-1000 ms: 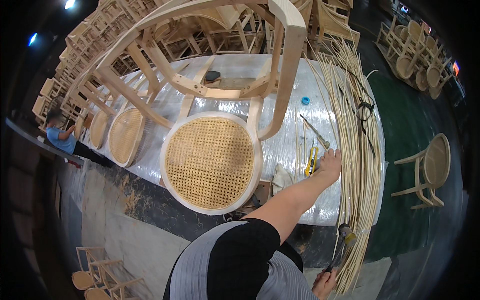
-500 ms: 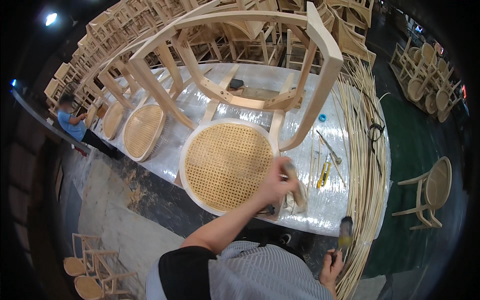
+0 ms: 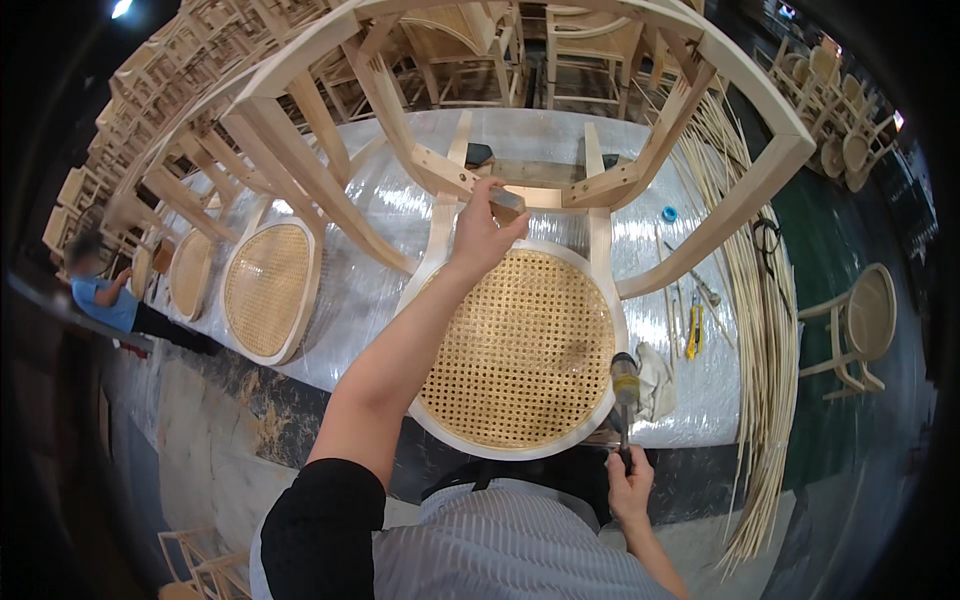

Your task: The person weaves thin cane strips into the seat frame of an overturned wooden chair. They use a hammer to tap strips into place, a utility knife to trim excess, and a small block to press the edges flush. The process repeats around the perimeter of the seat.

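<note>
A pale wooden chair frame (image 3: 755, 215) lies over the table, with its round woven cane panel (image 3: 520, 350) face up in front of me. At the panel's far edge my left hand (image 3: 482, 240) is closed on a small wooden block (image 3: 509, 202) with a greyish face, close to the frame's crosspiece. My right hand (image 3: 630, 487) grips the handle of a mallet (image 3: 626, 385) with a black and amber head. The mallet head appears over the panel's near right rim; whether it touches cannot be told.
A crumpled pale cloth (image 3: 655, 385), a yellow utility knife (image 3: 694, 332) and a roll of blue tape (image 3: 669, 214) lie right of the panel. Long cane strips (image 3: 775, 420) run along the table's right side. More cane chairs (image 3: 270, 290) stand left, near another person (image 3: 105, 295).
My left hand has moved from the panel's right rim to its far edge. My right hand has brought the mallet left and nearer the panel. The whole view has shifted.
</note>
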The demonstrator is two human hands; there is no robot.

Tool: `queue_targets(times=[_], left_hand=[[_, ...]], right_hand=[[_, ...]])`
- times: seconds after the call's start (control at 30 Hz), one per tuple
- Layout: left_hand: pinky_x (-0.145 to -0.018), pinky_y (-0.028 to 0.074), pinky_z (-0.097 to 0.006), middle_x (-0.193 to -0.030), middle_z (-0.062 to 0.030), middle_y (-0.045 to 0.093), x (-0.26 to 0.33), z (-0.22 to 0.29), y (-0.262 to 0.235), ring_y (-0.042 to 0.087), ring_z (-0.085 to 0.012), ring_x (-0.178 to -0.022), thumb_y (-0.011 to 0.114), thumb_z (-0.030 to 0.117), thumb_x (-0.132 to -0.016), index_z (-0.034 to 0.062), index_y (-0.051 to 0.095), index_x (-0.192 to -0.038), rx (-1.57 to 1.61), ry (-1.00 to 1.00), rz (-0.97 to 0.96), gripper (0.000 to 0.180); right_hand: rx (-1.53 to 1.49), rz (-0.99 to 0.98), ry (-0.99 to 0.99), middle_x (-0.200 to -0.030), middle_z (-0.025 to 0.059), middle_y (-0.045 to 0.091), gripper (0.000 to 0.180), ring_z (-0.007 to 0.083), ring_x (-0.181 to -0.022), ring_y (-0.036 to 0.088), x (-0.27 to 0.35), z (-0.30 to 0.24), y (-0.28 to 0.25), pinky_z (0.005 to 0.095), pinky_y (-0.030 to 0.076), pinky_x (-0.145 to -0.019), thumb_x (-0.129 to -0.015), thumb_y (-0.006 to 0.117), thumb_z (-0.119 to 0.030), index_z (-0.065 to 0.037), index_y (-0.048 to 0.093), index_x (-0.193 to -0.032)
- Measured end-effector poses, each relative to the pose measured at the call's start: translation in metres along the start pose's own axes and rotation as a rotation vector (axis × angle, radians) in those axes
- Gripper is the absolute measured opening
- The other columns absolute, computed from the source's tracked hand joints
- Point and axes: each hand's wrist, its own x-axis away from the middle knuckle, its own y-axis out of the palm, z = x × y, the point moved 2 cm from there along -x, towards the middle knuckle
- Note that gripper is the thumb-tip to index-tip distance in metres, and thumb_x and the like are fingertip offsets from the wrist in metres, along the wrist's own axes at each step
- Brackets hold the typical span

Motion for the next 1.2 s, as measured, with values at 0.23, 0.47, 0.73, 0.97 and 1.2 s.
queue_targets(times=[0.23, 0.47, 0.73, 0.97, 1.2], left_hand=[[-0.085, 0.054, -0.038, -0.11, -0.0148, 0.071, -0.007, -0.033, 0.013, 0.069, -0.0254, -0.097, 0.085, 0.025, -0.084, 0.0045, 0.052, -0.129, -0.028, 0.004, -0.185, 0.059], [-0.087, 0.054, -0.033, -0.108, -0.0098, 0.074, -0.011, -0.058, 0.01, 0.069, -0.0164, -0.096, 0.077, 0.007, -0.09, 0.0015, 0.063, -0.126, 0.134, -0.127, -0.383, 0.039], [-0.087, 0.054, -0.034, -0.107, -0.012, 0.074, -0.011, -0.057, 0.013, 0.068, -0.0167, -0.094, 0.079, 0.01, -0.089, 0.001, 0.061, -0.128, 0.117, -0.082, -0.386, 0.043], [-0.086, 0.054, -0.033, -0.107, -0.0116, 0.074, -0.014, -0.059, 0.018, 0.068, -0.0149, -0.095, 0.078, 0.011, -0.091, 0.0, 0.06, -0.128, 0.106, -0.079, -0.437, 0.043], [-0.086, 0.054, -0.029, -0.109, -0.0069, 0.073, -0.008, -0.079, 0.018, 0.066, -0.0098, -0.096, 0.075, 0.008, -0.093, 0.0006, 0.058, -0.131, 0.207, -0.091, -0.442, 0.042]], right_hand=[[0.111, 0.067, -0.008, -0.075, -0.0016, 0.055, 0.018, 0.0058, -0.068, 0.048, 0.037, -0.004, 0.058, 0.0237, 0.04, -0.061, -0.099, 0.066, -0.019, -0.001, 0.063, -0.103], [0.079, 0.083, 0.136, -0.07, 0.0006, 0.057, 0.022, 0.0077, -0.062, 0.052, 0.036, -0.006, 0.068, 0.0266, 0.042, -0.057, -0.1, 0.062, -0.02, -0.001, 0.066, -0.11], [-0.026, 0.063, 0.021, -0.065, -0.0005, 0.054, 0.023, 0.0061, -0.058, 0.048, -0.004, -0.039, 0.079, 0.0252, 0.039, -0.053, -0.104, 0.052, -0.016, 0.001, 0.063, -0.113], [0.085, 0.005, -0.091, -0.064, 0.0021, 0.056, 0.022, 0.0092, -0.053, 0.052, -0.058, -0.087, 0.083, 0.0274, 0.04, -0.049, -0.106, 0.048, -0.015, 0.002, 0.061, -0.108], [0.137, 0.036, -0.406, -0.065, 0.0032, 0.057, 0.026, 0.0102, -0.053, 0.052, -0.12, -0.19, 0.096, 0.0268, 0.042, -0.052, -0.108, 0.046, -0.015, 0.002, 0.059, -0.123]])
